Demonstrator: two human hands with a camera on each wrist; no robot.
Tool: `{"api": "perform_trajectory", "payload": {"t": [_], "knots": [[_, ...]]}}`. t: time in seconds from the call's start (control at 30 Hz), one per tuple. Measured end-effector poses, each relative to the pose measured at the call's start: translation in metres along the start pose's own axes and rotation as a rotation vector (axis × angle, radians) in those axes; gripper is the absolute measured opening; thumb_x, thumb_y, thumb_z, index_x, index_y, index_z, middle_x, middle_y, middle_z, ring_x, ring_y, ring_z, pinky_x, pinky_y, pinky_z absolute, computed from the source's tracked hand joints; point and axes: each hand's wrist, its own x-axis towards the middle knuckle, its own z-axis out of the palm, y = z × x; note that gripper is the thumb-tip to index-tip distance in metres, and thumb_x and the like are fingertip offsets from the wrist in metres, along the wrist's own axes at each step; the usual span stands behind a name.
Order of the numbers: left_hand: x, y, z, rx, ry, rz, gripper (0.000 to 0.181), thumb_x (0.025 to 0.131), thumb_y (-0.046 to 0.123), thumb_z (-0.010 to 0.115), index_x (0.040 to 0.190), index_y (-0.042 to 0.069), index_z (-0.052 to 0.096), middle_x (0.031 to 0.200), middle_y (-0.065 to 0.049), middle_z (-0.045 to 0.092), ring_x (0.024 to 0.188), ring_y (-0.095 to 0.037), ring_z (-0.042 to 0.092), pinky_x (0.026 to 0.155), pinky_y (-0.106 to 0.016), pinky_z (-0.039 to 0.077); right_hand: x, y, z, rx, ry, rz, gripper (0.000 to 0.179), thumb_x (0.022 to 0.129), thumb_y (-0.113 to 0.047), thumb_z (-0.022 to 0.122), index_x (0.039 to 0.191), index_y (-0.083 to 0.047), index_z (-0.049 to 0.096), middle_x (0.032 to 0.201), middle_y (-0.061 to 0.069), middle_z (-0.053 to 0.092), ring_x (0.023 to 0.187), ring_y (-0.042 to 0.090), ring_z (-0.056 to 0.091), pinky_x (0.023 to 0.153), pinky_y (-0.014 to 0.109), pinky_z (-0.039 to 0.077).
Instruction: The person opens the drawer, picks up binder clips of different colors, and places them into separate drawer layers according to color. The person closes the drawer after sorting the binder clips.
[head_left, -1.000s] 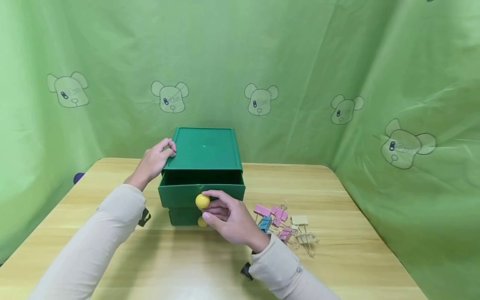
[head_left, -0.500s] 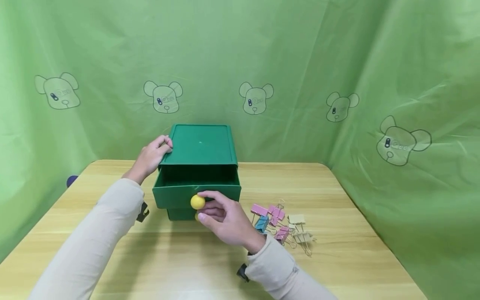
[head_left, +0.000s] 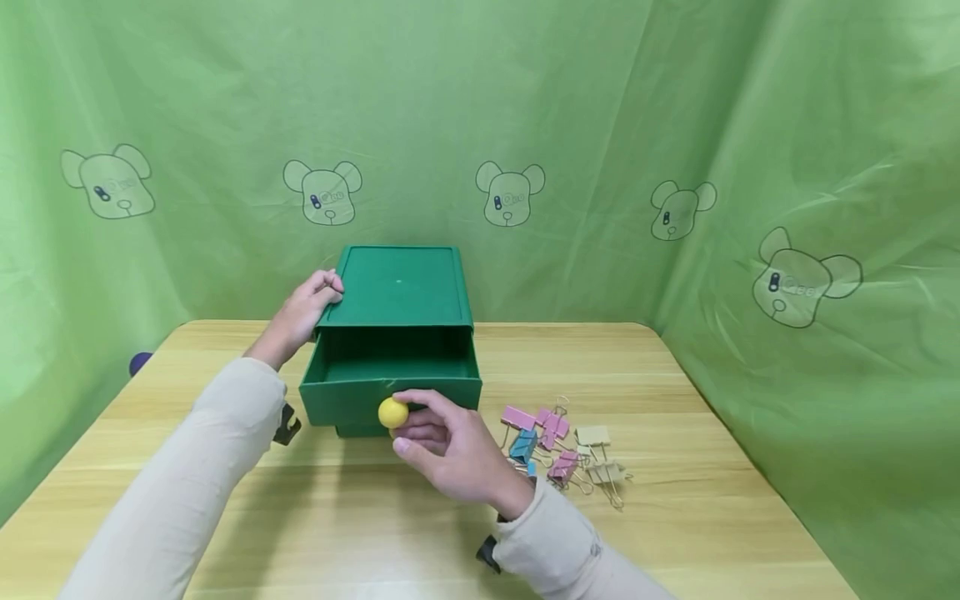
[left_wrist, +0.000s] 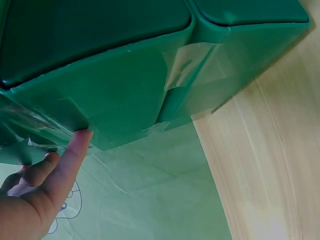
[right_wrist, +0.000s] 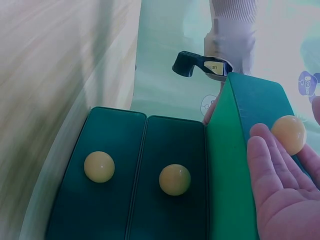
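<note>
A green plastic drawer unit (head_left: 400, 287) stands at the table's centre. Its top drawer (head_left: 330, 402) is pulled out, and the inside that shows is bare. My right hand (head_left: 453, 450) holds the drawer's round yellow knob (head_left: 393, 412), forefinger over its top. In the right wrist view, two lower drawers with knobs, a left knob (right_wrist: 99, 167) and a middle knob (right_wrist: 175, 179), sit closed. My left hand (head_left: 302, 310) holds the unit's upper left edge. Seen from the left wrist, fingertips (left_wrist: 82, 135) touch the taped side panel (left_wrist: 120, 95).
Several binder clips, such as a pink clip (head_left: 564, 467), a blue clip (head_left: 522, 446) and a cream clip (head_left: 606, 473), lie to the right of the unit. Green curtains (head_left: 420, 100) printed with bear heads hang behind and beside the wooden table (head_left: 360, 533).
The top drawer has come further out towards me, drawn by my right hand on its knob. My left hand has stayed at the unit's edge. The head view has shifted slightly.
</note>
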Motion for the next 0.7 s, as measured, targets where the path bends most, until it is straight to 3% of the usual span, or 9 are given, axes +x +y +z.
{"api": "perform_trajectory", "payload": {"t": [0.17, 0.53, 0.7], "knots": [[0.0003, -0.0007, 0.0001, -0.036, -0.031, -0.02, 0.015, 0.1, 0.019, 0.037, 0.112, 0.01, 0.04, 0.162, -0.008, 0.005, 0.144, -0.038, 0.009, 0.07, -0.046, 0.046, -0.0018, -0.001, -0.0014, -0.004, -0.02, -0.022, 0.047, 0.092, -0.009, 0.066, 0.136, -0.009, 0.05, 0.116, 0.015, 0.064, 0.103, 0.015, 0.065, 0.09, 0.028, 0.051], [-0.0029, 0.0021, -0.002, -0.065, -0.05, -0.02, 0.012, 0.101, 0.019, 0.037, 0.111, 0.012, 0.04, 0.162, -0.009, 0.005, 0.139, -0.043, 0.019, 0.074, -0.047, 0.047, -0.0029, -0.0027, -0.0053, -0.02, -0.035, -0.017, 0.048, 0.091, -0.008, 0.066, 0.136, -0.01, 0.05, 0.116, 0.011, 0.064, 0.103, 0.014, 0.065, 0.091, 0.029, 0.051], [-0.0038, 0.0029, -0.0007, -0.064, -0.048, -0.028, 0.014, 0.1, 0.018, 0.038, 0.112, 0.011, 0.039, 0.162, -0.008, 0.007, 0.135, -0.044, 0.025, 0.074, -0.045, 0.047, -0.0029, -0.0021, -0.0048, -0.023, -0.029, -0.021, 0.047, 0.092, -0.009, 0.066, 0.136, -0.009, 0.05, 0.116, 0.01, 0.064, 0.104, 0.02, 0.065, 0.091, 0.029, 0.051]]}}
